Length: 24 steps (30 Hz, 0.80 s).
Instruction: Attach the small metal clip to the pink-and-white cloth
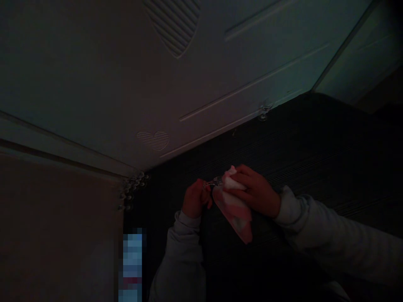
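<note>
In the dim light my left hand [195,198] is closed, its fingertips pinching one end of a small, shiny, clear piece [216,181]; its exact kind is too dark to make out. My right hand [256,188] is closed around a pink and white cloth [234,216], bunched at the top and hanging down below the fingers. The bunched cloth meets the other end of the clear piece, hiding that end. Both hands are held close together over a dark, finely grooved surface [315,155].
Pale panels with raised heart shapes [153,140] and ridges stand behind. A cluster of small clear, rounded pieces [134,186] sits by the left corner, and another clear piece [263,112] by the panel's foot. A blurred bright patch [132,264] glows at lower left.
</note>
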Each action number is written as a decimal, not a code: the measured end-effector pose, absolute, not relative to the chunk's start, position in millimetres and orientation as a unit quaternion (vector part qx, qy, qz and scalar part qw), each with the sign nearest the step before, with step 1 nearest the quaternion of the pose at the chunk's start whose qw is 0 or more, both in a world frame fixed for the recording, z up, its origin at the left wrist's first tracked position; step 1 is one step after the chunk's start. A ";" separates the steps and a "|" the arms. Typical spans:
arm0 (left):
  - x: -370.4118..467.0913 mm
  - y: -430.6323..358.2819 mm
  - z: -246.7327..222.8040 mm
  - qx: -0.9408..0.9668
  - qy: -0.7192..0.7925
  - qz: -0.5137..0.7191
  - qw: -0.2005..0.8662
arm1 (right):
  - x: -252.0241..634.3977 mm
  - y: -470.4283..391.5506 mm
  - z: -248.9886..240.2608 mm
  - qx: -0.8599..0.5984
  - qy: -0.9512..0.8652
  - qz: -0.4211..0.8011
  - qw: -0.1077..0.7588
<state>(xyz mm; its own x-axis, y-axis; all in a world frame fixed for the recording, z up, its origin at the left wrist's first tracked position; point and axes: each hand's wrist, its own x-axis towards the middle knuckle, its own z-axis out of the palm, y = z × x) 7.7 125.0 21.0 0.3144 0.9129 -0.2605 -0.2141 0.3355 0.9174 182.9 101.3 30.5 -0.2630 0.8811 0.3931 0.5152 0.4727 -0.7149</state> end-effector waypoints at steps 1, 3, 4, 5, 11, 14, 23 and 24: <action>7.9 125.3 21.5 0.410 0.425 0.404 0.699 | 182.6 100.6 30.7 -0.457 -0.766 0.216 0.397; 8.2 125.7 22.0 0.407 0.424 0.406 0.700 | 181.9 99.0 31.3 -0.454 -0.775 0.190 0.397; 8.2 125.8 22.1 0.408 0.424 0.406 0.699 | 181.7 98.3 31.7 -0.453 -0.778 0.181 0.397; 8.2 125.8 22.2 0.410 0.424 0.407 0.698 | 181.6 97.8 32.1 -0.452 -0.779 0.177 0.397; 7.6 124.6 21.9 0.448 0.433 0.398 0.673 | 181.7 100.4 30.6 -0.456 -0.756 0.225 0.412; 6.4 125.2 18.8 0.463 0.430 0.410 0.658 | 181.4 103.2 29.0 -0.475 -0.730 0.256 0.421; 0.5 127.2 8.2 0.493 0.411 0.408 0.649 | 181.1 104.8 28.6 -0.499 -0.699 0.278 0.430; 0.7 127.1 9.2 0.496 0.415 0.407 0.645 | 181.2 104.9 28.1 -0.501 -0.697 0.279 0.431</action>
<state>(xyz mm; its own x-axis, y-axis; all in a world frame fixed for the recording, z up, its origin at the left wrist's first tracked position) 0.7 127.1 9.2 0.3245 0.9367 -0.1314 -0.1147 0.1768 0.9775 181.2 104.9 28.1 -0.1264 0.9389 0.3201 0.4585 0.3414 -0.8205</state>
